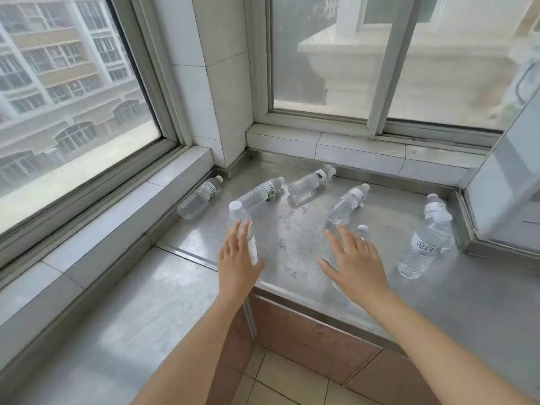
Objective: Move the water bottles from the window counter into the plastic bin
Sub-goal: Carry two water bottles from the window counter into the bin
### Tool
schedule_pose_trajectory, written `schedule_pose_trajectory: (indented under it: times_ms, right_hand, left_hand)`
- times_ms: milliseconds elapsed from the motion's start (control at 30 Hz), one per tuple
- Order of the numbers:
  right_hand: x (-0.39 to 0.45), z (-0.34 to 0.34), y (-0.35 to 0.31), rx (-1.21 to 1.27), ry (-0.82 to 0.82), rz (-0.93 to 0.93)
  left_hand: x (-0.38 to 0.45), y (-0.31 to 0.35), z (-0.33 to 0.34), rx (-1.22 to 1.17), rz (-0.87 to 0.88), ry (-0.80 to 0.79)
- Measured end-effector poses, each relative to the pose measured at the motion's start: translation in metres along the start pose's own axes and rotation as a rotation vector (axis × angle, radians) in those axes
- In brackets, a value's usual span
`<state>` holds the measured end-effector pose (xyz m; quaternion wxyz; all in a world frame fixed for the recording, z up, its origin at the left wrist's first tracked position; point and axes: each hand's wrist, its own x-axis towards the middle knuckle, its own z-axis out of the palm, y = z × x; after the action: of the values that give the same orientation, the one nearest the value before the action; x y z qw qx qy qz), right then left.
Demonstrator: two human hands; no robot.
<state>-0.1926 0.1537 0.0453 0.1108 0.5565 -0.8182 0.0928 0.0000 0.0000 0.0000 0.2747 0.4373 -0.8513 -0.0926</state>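
Note:
Several clear water bottles with white caps and labels lie on the steel window counter point(295, 247). My left hand point(237, 260) has its fingers straight and rests against one bottle point(245, 229), which runs between its index finger and thumb. My right hand point(357, 266) is spread flat over another bottle, of which mainly the white cap point(363, 228) shows. Further back lie bottles by the left sill point(200, 197), in the middle point(261, 192), near the back wall point(311, 178) and right of centre point(347, 203). Two more bottles point(420, 252) point(435, 206) lie at the right. No plastic bin is in view.
Windows point(76, 92) with tiled sills enclose the counter on the left and at the back, meeting at a tiled corner pillar point(216, 83). A white panel point(502, 182) stands at the right end. Below the counter's front edge are a brown cabinet face point(306, 340) and tiled floor.

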Motion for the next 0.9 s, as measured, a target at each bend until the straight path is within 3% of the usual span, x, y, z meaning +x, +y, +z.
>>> schedule_pose_trajectory:
  times_ms: [133, 267, 433, 533, 633, 800, 900]
  right_hand:
    - [0.018, 0.025, 0.008, 0.037, -0.019, 0.008]
    - [0.035, 0.044, 0.02, 0.052, -0.017, -0.014]
    - [0.046, 0.071, 0.043, 0.088, -0.041, -0.015]
    - [0.049, 0.085, 0.06, 0.132, -0.09, 0.027]
    - [0.05, 0.098, 0.077, 0.26, -0.154, 0.144]
    - [0.05, 0.108, 0.099, 0.598, -0.197, 0.59]
    - [0.053, 0.117, 0.107, 0.846, -0.267, 0.848]
  left_hand:
    - [0.022, -0.011, 0.013, -0.134, -0.236, 0.12]
    - [0.041, -0.02, 0.031, -0.436, -0.568, 0.159]
    - [0.055, -0.022, 0.058, -0.723, -0.759, 0.15]
    - [0.062, -0.012, 0.067, -0.754, -0.78, 0.186]
    - [0.069, 0.005, 0.068, -0.603, -0.694, 0.132]
    - [0.081, 0.054, 0.074, -0.496, -0.558, -0.164]
    - [0.081, 0.082, 0.083, -0.54, -0.565, -0.23]
